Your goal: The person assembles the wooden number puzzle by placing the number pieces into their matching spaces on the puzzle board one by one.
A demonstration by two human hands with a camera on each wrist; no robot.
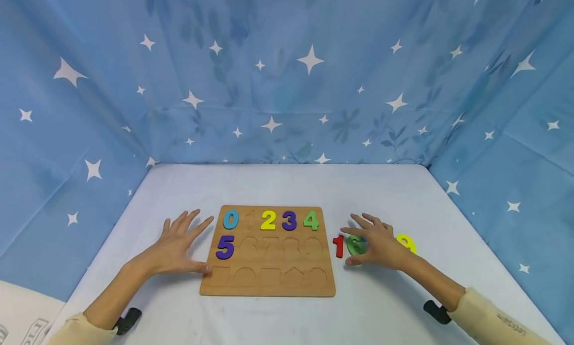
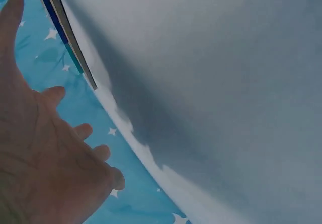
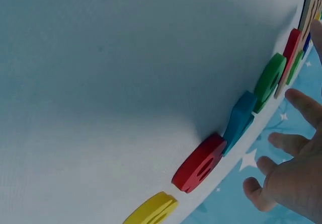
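Observation:
A wooden number puzzle board [image 1: 269, 260] lies on the table with a blue 0 [image 1: 230, 219], yellow 2 [image 1: 268, 220], purple 3 [image 1: 289, 221], green 4 [image 1: 311, 221] and purple 5 [image 1: 225, 247] in it. My left hand [image 1: 175, 248] is spread at the board's left side, thumb tip at its edge, holding nothing. Fingers spread, my right hand [image 1: 378, 243] hovers over loose pieces right of the board. These are a red 1 [image 1: 338, 246], a green 6 [image 1: 356, 246], a blue piece [image 3: 239, 121], a red 8 [image 3: 200, 163] and a yellow 9 [image 1: 406, 242]. From the head, my hand hides the red 8.
Vacant recesses on the board include the 1 outline [image 1: 250, 220] and a bottom row of shapes [image 1: 270, 276]. White cloth covers the table [image 1: 269, 320]. Blue star-printed curtains [image 1: 287, 86] surround its back and sides.

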